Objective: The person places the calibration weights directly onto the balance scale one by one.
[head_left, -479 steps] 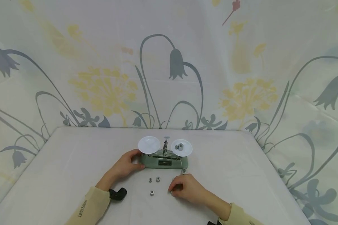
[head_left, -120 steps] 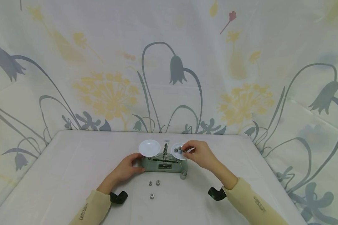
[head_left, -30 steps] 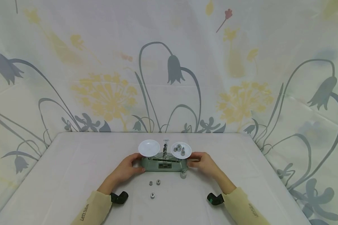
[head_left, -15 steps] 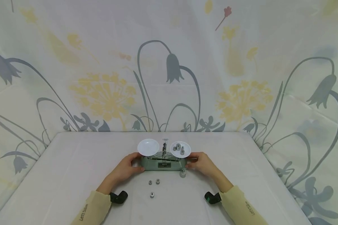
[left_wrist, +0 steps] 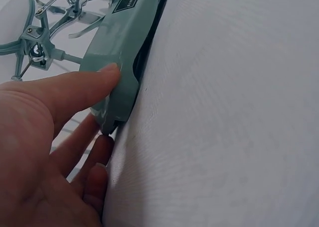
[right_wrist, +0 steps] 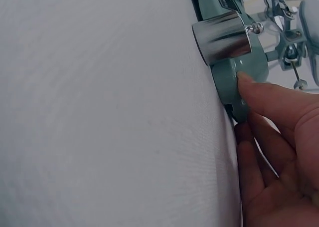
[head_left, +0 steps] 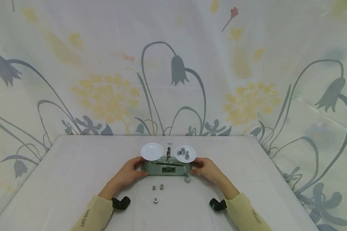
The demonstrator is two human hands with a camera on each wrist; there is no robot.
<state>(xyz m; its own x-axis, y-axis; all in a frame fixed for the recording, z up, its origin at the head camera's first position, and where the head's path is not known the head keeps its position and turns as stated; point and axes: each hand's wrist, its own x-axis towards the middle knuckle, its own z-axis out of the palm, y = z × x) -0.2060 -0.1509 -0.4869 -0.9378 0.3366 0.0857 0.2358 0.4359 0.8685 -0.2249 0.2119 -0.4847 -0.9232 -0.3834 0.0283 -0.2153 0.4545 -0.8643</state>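
Note:
A green two-pan balance scale (head_left: 156,170) stands on the white-covered table. My left hand (head_left: 130,171) grips the left end of its base; in the left wrist view the thumb (left_wrist: 94,85) presses the front and the other fingers curl behind. At the opposite end my right hand (head_left: 210,170) grips the base likewise, its thumb (right_wrist: 269,98) on the front in the right wrist view. The left pan (head_left: 152,151) holds nothing. Several small metal weights (head_left: 183,150) sit on the right pan (head_left: 192,153). A larger metal weight (right_wrist: 222,37) stands against the base's right front.
Three small metal weights stand on the table in front of the scale: two side by side, the left one (head_left: 154,188) and the right one (head_left: 161,186), and another (head_left: 155,201) nearer. A flower-patterned cloth (head_left: 115,64) hangs behind the table (head_left: 89,157).
My right hand took a small weight from the table, set it on the right pan, then moved down to the base's right end. My left hand stayed at the left end.

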